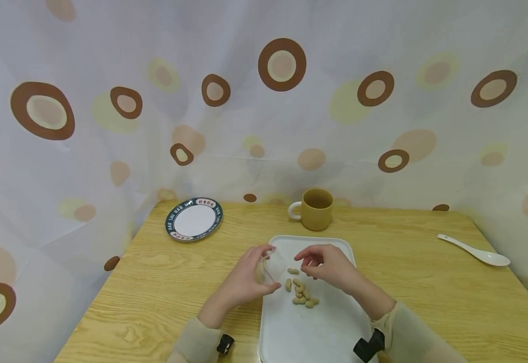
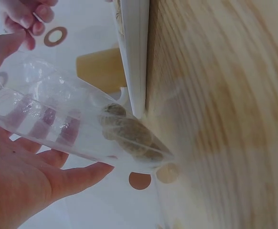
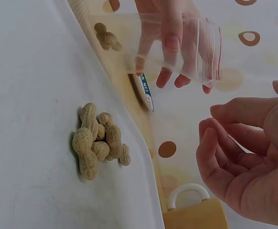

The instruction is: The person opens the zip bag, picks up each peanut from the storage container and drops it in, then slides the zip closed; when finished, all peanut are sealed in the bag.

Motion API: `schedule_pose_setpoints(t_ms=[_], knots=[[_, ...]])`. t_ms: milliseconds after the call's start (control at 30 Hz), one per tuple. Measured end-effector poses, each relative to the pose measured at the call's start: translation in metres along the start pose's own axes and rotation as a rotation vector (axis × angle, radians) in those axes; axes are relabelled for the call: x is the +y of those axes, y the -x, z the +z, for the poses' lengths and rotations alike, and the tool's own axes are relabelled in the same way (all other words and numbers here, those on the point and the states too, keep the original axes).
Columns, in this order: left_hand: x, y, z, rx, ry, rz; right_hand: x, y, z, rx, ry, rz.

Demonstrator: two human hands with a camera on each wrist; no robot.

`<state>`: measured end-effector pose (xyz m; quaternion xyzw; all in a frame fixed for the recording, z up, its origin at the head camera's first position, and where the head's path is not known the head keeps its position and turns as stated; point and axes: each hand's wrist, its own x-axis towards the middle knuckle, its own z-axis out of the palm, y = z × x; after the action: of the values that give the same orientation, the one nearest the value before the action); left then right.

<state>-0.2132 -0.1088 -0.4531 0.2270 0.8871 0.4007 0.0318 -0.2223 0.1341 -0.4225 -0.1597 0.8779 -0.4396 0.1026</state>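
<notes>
My left hand (image 1: pixel 245 276) holds a clear zip bag (image 1: pixel 275 267) over the left edge of a white tray (image 1: pixel 311 330), fingers and thumb curled round it. Several peanuts (image 2: pixel 129 133) lie in the bag's lower end in the left wrist view. In the right wrist view, a red line marks the bag's zip edge. Just right of the bag is my right hand (image 1: pixel 329 264), above the tray, its fingers loosely bent with nothing visible between them. Below the hands, a small heap of peanuts (image 3: pixel 84 152) rests on the tray.
A yellow mug (image 1: pixel 316 214) with a white handle stands behind the tray. A plate (image 1: pixel 194 222) with a dark green patterned rim lies at the back left. Far right on the wooden table (image 1: pixel 118 312) is a white spoon (image 1: pixel 490 258). A dotted cloth hangs behind.
</notes>
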Motion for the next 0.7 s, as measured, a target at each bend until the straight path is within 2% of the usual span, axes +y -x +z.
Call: schedule_pose_setpoints(t_ms=[500, 700], knots=[[0.0, 0.001, -0.001, -0.003, -0.002, -0.01, 0.029, 0.01, 0.006, -0.035, 0.0, 0.113], [0.001, 0.002, -0.002, -0.007, 0.005, -0.017, 0.038, 0.013, 0.011, -0.042, 0.023, 0.11]])
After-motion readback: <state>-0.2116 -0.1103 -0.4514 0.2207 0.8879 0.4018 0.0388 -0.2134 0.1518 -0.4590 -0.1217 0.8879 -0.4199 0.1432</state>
